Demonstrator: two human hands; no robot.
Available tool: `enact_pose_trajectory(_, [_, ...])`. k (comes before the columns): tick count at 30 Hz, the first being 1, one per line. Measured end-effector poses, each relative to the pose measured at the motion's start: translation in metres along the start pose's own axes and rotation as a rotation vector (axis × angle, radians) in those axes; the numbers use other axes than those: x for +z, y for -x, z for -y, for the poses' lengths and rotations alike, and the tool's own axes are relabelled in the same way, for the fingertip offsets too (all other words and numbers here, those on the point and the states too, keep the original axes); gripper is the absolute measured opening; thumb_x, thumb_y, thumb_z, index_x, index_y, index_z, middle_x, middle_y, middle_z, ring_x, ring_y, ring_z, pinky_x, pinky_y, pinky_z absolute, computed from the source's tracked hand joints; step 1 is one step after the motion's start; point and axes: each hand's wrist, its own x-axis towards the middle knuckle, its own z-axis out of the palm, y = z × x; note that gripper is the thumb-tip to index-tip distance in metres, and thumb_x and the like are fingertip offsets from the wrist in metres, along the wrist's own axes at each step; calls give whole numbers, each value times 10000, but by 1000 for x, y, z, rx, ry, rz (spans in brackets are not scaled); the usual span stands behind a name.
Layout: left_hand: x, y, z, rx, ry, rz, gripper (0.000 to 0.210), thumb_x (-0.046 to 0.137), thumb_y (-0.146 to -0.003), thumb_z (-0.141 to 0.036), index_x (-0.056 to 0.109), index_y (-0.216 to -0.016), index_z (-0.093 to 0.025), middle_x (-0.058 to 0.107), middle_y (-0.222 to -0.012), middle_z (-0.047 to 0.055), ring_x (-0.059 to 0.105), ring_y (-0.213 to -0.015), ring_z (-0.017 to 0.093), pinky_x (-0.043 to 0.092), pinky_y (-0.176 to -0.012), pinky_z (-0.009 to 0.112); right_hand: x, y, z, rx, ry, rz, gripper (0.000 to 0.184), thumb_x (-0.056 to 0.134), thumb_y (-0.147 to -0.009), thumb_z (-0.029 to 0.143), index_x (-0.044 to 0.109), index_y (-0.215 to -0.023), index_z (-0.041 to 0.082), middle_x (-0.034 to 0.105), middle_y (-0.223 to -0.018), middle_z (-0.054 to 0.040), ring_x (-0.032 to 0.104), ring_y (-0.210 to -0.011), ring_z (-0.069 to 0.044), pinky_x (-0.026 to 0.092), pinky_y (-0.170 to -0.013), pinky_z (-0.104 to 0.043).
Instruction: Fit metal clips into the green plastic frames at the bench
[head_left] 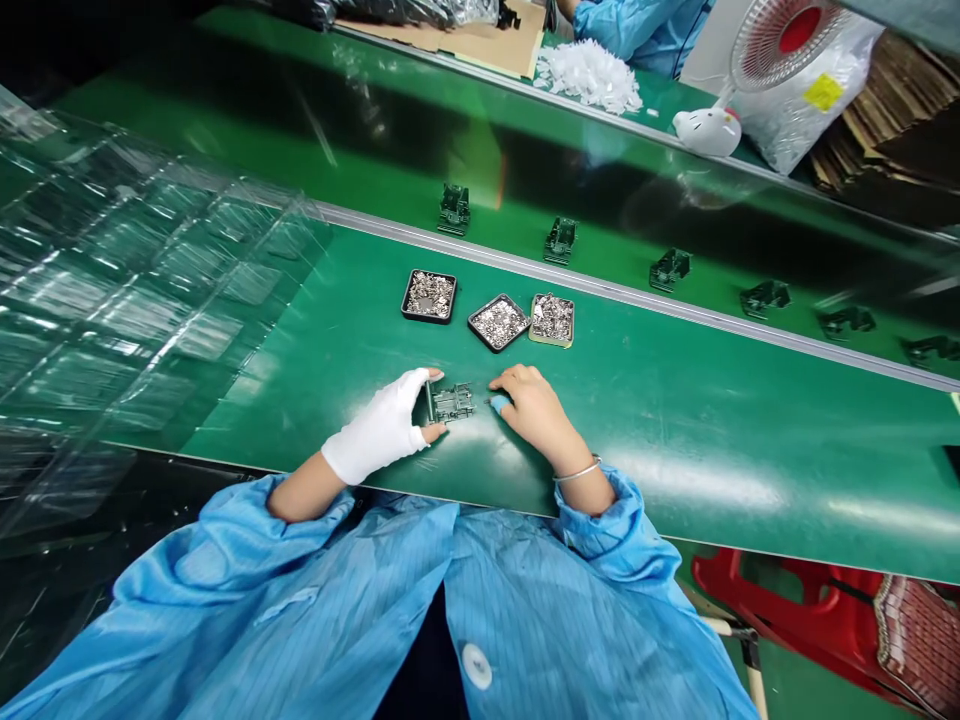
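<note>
My left hand (381,425), in a white glove with bare fingertips, grips a small dark green frame-like part (452,402) with thin rails and bars. Thumb and fingers hold the part from its left side, just over the green table. My right hand (538,414) is a little to the right of the part and apart from it. It wears a blue finger cover and a bracelet, and its fingers are curled into a pinch. A tiny dark tip shows at the fingertips, too small to name. Beyond the hands stand three small trays (428,318), (498,322), (552,319) of tiny silvery metal pieces.
Several similar green parts (560,241) sit in a row past a metal rail (600,286). Clear plastic compartment trays (150,270) are stacked at left. White pieces (589,76), a fan (784,45) and a co-worker's blue sleeve (626,28) are at the back. A red stool (795,615) stands lower right.
</note>
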Motion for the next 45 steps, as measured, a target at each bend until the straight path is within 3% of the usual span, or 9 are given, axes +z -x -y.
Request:
enact_pose_trajectory(3, [8,5,0,-23,9,-49,609,620,-758,-390,405,-1276,-154,557,-1280,138,560,-1186,292,462,-1002,435,2,1,-6,-10,60,22,263,447,-828,50,644,-946,179,634,-1004,-93,527,-962,-235,414,-850,-348])
enact_pose_trajectory(9, [13,7,6,-4,14,-60,550,629,-762,-431,449,-1210,-167,595,-1197,123,588,-1118,295,483,-944,424,11,-7,2,-81,-122,73,309,403,-843,33,602,-1025,182,642,-1033,-59,572,-992,-182,427,-882,-277])
enact_pose_trajectory(17, [15,8,10,25,19,-61,561,617,-774,-483,467,-1210,-164,603,-1190,132,582,-1127,308,468,-956,443,5,-7,19,51,11,131,340,441,-806,50,613,-1041,225,656,-1066,-39,598,-948,-186,446,-761,-256])
enact_pose_trajectory(24, [14,7,8,1,37,-51,550,616,-762,-460,478,-1207,-169,602,-1193,131,575,-1141,316,457,-972,455,0,-10,2,-11,-235,193,285,464,-786,65,652,-945,209,682,-979,-2,601,-823,-144,425,-729,-233])
enact_pose_trajectory(30, [12,7,7,-1,55,-52,540,634,-749,-449,494,-1187,-166,610,-1179,128,579,-1135,314,459,-980,456,-1,-4,17,51,-46,220,356,455,-774,40,640,-1012,230,674,-1086,-29,614,-938,-192,445,-760,-268])
enact_pose_trajectory(34, [13,8,7,-2,88,-82,523,647,-754,-440,486,-1179,-181,612,-1188,126,580,-1146,304,465,-988,457,0,-4,10,36,-174,161,295,490,-796,51,664,-978,205,690,-1021,-32,621,-915,-178,460,-797,-276])
enact_pose_trajectory(39, [20,11,5,87,164,-183,513,620,-804,-476,421,-1193,-207,567,-1290,141,520,-1260,278,407,-1078,474,3,-6,-1,-38,-393,-107,143,554,-890,208,696,-888,189,692,-1003,-50,604,-1001,-165,420,-956,-322])
enact_pose_trajectory(43, [18,12,5,187,185,-215,652,620,-795,-535,354,-1285,-197,489,-1384,181,462,-1321,295,380,-1104,493,3,-6,12,-33,-537,-113,93,578,-877,239,634,-830,182,670,-922,-36,620,-887,-145,468,-867,-290])
enact_pose_trajectory(45, [13,11,5,209,167,-213,772,608,-778,-592,312,-1361,-181,432,-1436,195,431,-1344,314,378,-1109,492,2,-4,22,-77,-452,-138,63,587,-869,242,612,-838,194,665,-944,-37,611,-923,-157,441,-944,-329])
